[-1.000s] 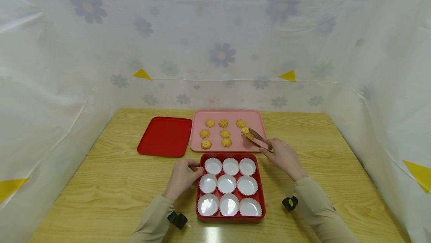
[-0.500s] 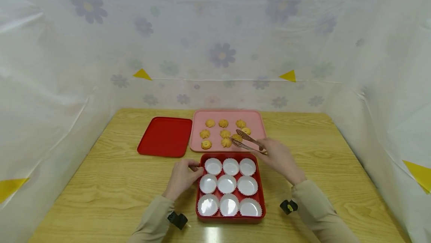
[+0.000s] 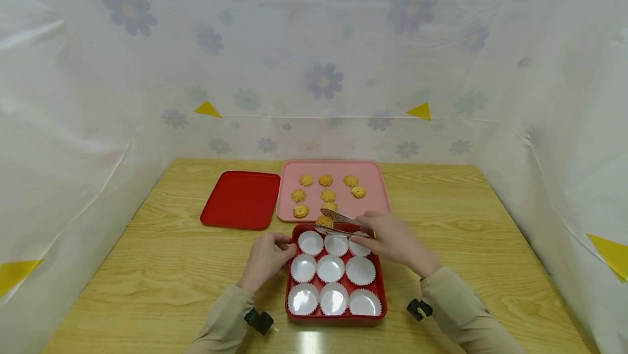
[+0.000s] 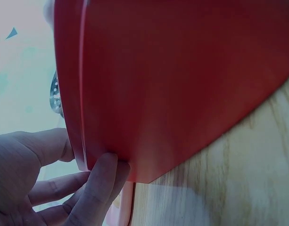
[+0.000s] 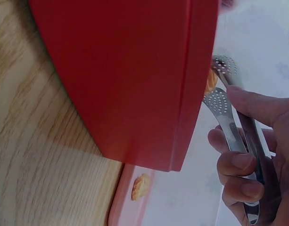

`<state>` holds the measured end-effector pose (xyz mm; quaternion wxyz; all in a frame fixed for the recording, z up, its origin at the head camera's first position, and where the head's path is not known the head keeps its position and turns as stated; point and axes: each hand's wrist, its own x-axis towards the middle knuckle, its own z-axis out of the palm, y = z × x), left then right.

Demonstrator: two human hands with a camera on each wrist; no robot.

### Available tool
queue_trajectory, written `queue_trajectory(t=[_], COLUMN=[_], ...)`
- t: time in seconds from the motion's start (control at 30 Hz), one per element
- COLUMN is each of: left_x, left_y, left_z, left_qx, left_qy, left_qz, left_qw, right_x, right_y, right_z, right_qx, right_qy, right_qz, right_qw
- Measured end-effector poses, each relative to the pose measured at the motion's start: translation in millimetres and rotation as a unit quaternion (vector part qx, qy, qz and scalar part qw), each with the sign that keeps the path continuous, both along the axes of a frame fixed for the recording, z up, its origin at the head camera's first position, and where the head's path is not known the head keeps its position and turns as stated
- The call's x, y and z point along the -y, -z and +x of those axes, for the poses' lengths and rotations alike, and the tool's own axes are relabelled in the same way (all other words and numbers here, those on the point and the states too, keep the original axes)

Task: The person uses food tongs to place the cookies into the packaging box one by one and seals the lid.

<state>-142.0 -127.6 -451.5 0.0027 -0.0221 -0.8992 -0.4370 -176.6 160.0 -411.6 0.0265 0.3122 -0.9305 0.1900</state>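
Your right hand grips the tongs, cookie between their tips, beyond your fingers; your left hand pinches the red box.

Your head view is evenly, softly lit, with glare on the near surface and glossy highlights in the near-row paper cups. Your left wrist view runs bluish, its background washed out, the red box dim; your right wrist view looks slightly hazy.
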Motion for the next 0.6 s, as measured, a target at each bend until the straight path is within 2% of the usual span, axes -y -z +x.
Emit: queue_trajectory(t=[0.3, 0.6], left_x=[0, 1], left_y=[0.5, 0.6], left_z=[-0.1, -0.1], left_qx=[0.001, -0.003], left_qy=[-0.001, 0.001], left_qz=[-0.006, -0.003], left_qw=[1.0000, 1.0000], right_x=[11, 20], right_y=[1.1, 3.0], right_z=[1.3, -0.9], right_qx=[0.004, -0.002], right_qy=[-0.056, -0.065], right_qz=[0.033, 0.056], right_qw=[0.998, 0.996])
